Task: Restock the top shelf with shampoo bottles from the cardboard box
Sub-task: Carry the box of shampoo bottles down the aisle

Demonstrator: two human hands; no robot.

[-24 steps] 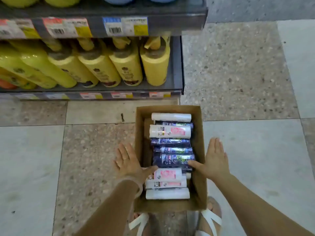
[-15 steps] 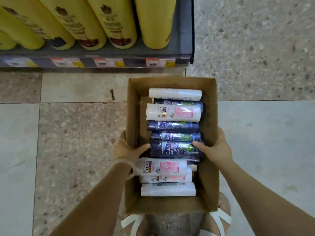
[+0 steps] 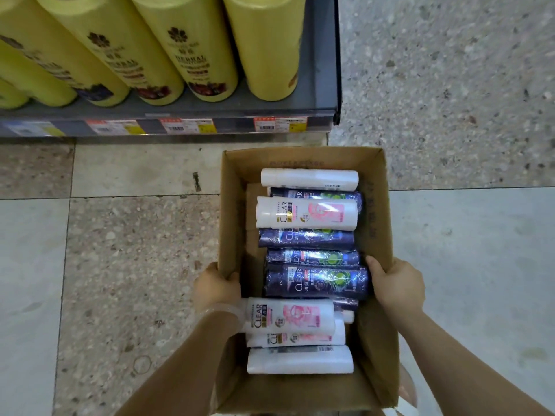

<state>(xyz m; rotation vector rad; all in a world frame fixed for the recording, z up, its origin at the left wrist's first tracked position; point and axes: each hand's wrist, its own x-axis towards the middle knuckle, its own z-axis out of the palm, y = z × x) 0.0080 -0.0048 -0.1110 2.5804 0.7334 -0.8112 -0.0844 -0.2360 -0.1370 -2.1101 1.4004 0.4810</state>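
An open cardboard box (image 3: 375, 205) sits on the floor in front of me, filled with several shampoo bottles lying on their sides. Some are white and pink (image 3: 306, 213), others dark purple (image 3: 315, 282). My left hand (image 3: 214, 285) grips the box's left wall, thumb inside over the rim. My right hand (image 3: 396, 283) grips the right wall the same way, thumb inside beside a purple bottle. The top shelf is out of view.
A low grey shelf (image 3: 318, 85) with price tags along its edge stands beyond the box, holding several tall yellow bottles (image 3: 264, 46). Speckled and plain floor tiles (image 3: 450, 85) surround the box. A sandalled foot (image 3: 405, 388) shows under the box's near right corner.
Both hands went from flat beside the box to gripping its side walls. The box now looks larger and closer, and the view has dropped towards the lowest shelf.
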